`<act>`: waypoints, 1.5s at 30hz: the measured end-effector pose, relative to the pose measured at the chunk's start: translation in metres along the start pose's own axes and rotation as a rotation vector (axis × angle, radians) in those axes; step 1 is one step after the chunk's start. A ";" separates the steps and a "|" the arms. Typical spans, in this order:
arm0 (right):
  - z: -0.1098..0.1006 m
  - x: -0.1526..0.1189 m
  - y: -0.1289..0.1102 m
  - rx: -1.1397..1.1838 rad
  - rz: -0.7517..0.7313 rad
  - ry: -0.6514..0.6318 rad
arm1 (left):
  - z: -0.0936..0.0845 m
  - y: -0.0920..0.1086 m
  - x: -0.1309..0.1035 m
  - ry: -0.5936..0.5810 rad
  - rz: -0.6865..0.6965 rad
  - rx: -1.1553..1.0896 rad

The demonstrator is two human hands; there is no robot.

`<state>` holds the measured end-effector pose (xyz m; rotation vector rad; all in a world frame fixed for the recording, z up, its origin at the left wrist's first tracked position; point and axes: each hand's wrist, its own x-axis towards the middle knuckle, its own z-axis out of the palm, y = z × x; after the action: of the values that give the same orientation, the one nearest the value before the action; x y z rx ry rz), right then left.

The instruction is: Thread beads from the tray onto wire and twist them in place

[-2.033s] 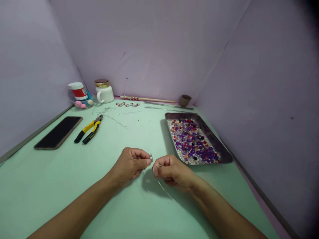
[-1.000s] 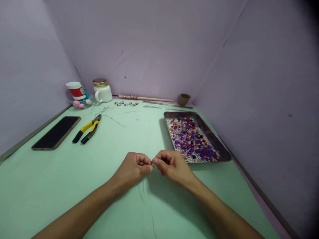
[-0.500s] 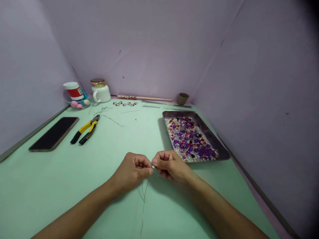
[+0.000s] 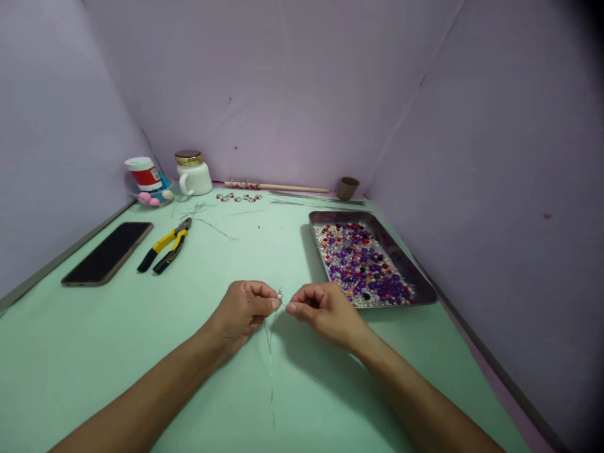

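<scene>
Between thumb and forefinger, my left hand [image 4: 248, 313] pinches a small piece of pearly white beads [image 4: 280, 295] on thin wire. The beads poke out just past its fingertips. My right hand [image 4: 325, 314], a short gap to the right, is closed in a pinch on a strand of the wire [image 4: 283, 305]. Loose ends of thin wire [image 4: 270, 365] hang below my left hand toward the green tabletop. The exact form of the beaded piece is too small to make out, and my left fingers hide part of it.
A metal tray [image 4: 427, 292] of mixed beads stands at right. Pliers [image 4: 165, 245] and a phone [image 4: 108, 255] lie left. At the back are a lidded white mug [image 4: 195, 178], beaded wire pieces [image 4: 239, 197], a wooden stick [image 4: 292, 187], wire lengths [image 4: 311, 200] and a brown cup [image 4: 347, 188].
My hands have drawn slightly apart. The white beads now stand above my left fingertips, while my right hand has moved off them and pinches the wire.
</scene>
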<state>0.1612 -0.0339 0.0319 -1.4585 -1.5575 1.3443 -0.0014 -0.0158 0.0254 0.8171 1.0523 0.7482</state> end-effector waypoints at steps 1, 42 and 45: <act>-0.002 -0.001 -0.001 -0.039 0.001 -0.010 | -0.001 0.001 0.001 0.022 0.004 -0.012; -0.190 0.038 -0.005 -0.832 0.120 0.068 | 0.039 0.037 0.070 0.272 0.041 -0.290; -0.173 0.049 -0.002 -0.896 0.068 -0.035 | 0.044 0.028 0.083 0.288 0.072 -0.256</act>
<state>0.3092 0.0580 0.0753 -1.9952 -2.2999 0.6930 0.0626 0.0587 0.0247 0.5393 1.1567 1.0605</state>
